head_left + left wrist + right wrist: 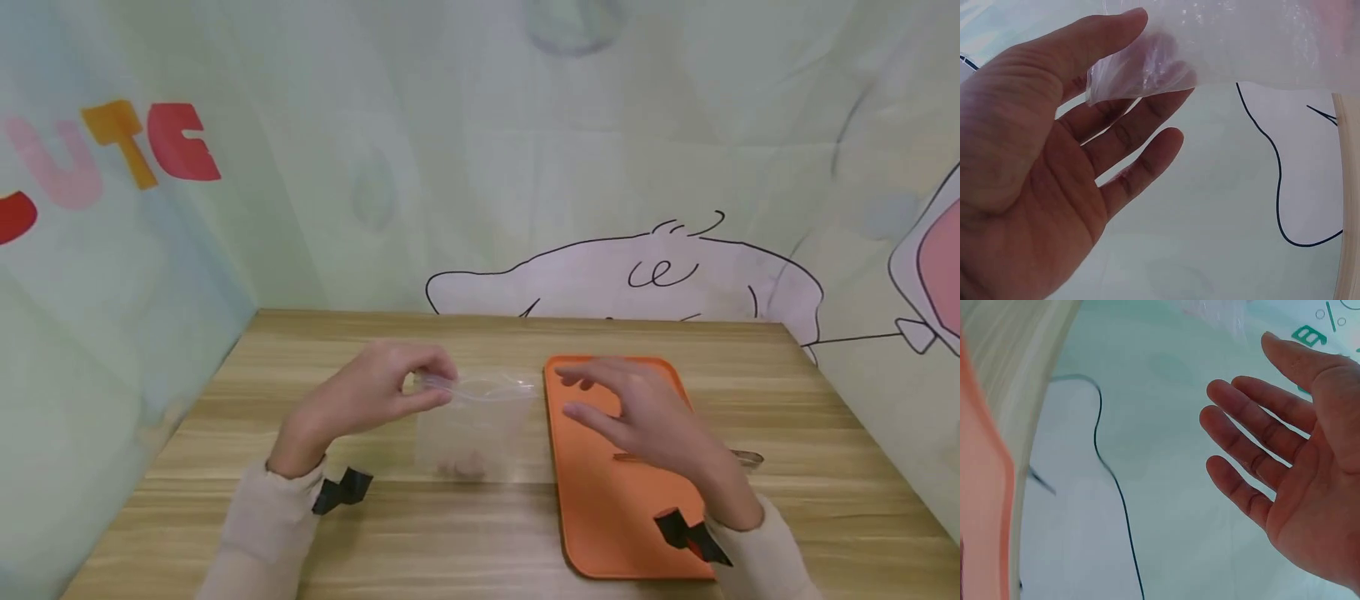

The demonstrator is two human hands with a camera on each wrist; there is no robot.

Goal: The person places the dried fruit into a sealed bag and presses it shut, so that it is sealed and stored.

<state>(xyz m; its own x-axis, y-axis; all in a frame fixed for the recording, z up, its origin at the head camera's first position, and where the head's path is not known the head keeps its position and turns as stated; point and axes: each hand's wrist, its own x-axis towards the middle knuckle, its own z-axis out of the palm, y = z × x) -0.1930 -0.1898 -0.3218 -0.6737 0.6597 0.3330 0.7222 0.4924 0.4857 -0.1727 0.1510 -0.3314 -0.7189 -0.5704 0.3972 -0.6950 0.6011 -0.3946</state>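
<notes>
A clear zip-top plastic bag [480, 425] hangs over the table, pinched near its upper left corner by my left hand [382, 387]. Something pinkish, too blurred to name, shows at the bag's bottom. In the left wrist view the thumb and fingers of my left hand [1079, 131] grip the bag's film [1235, 50]. My right hand [637, 408] hovers above the orange tray [600, 517], thumb and fingers apart and holding nothing. The right wrist view shows this right hand [1291, 444] with loosely extended fingers; a bit of the bag [1222, 315] appears at the top.
On the tray lies a thin metal utensil, perhaps tongs [746, 457], partly hidden under my right hand and reaching past the tray's right edge. The wooden table [450, 542] ends at a printed cloth backdrop [375, 167] behind and at the sides.
</notes>
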